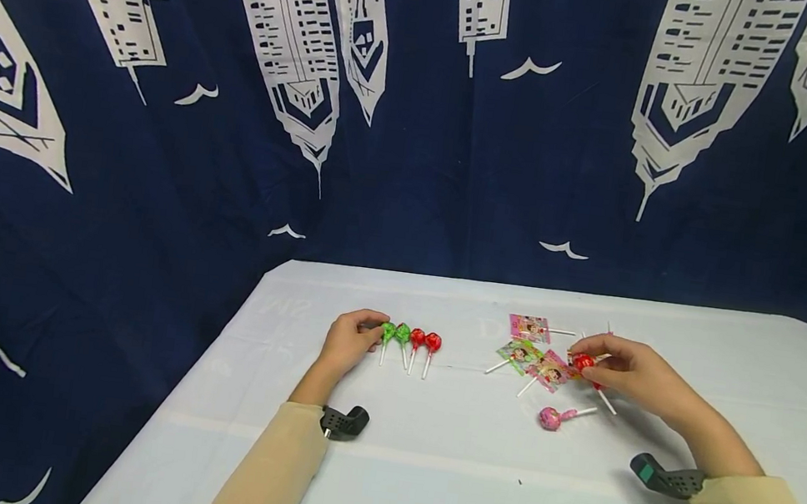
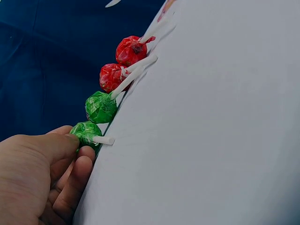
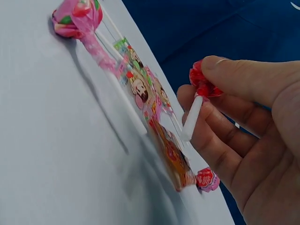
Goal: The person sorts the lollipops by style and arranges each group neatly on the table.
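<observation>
At the left end of a short row of ball lollipops, my left hand (image 1: 343, 344) pinches a green lollipop (image 2: 85, 133) between thumb and fingers. Beside it lie a second green lollipop (image 1: 403, 333) and two red ones, the nearer red lollipop (image 1: 417, 339) and the end red lollipop (image 1: 433, 342), sticks pointing towards me. My right hand (image 1: 634, 371) pinches a red lollipop (image 3: 199, 77) by its wrapped head, its white stick angled down in the right wrist view. Under and beside this hand is a loose group of other lollipops.
In that group are a flat pink-wrapped lollipop (image 1: 530, 328), a green-wrapped one (image 1: 521, 351) and another pink flat one (image 1: 550, 371). A pink ball lollipop (image 1: 550, 419) lies nearer me. The white table (image 1: 434, 491) ends at a dark blue patterned curtain (image 1: 409, 202).
</observation>
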Tool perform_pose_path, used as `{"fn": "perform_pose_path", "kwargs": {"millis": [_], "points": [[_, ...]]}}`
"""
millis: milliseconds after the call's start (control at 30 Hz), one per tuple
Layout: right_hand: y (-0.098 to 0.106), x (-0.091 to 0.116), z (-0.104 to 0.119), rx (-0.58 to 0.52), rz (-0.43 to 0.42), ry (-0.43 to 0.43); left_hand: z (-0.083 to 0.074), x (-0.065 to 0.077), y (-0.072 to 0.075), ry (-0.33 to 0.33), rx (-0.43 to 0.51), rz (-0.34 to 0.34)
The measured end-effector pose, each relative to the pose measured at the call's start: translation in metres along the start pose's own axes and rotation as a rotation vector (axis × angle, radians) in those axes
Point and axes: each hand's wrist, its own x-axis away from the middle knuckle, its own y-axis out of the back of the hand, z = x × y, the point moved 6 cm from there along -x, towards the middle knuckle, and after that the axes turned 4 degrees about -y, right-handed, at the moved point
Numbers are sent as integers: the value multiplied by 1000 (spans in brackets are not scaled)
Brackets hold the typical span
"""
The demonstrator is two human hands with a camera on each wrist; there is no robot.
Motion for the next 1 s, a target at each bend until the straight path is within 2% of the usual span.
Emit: {"fn": "perform_pose_path", "kwargs": {"millis": [133,367,633,1000], "points": [[0,0,6,-27,-26,20,0,-1,0,1,-1,0],[-1,1,11,-50,-51,-30,1,-1,0,-8,-4,4],[-1,0,17,-65,-77,-30,0,-1,0,-13,-13,4],[-7,-6,28,-131,-78,-30,0,-1,0,-10,-11,3]]}}
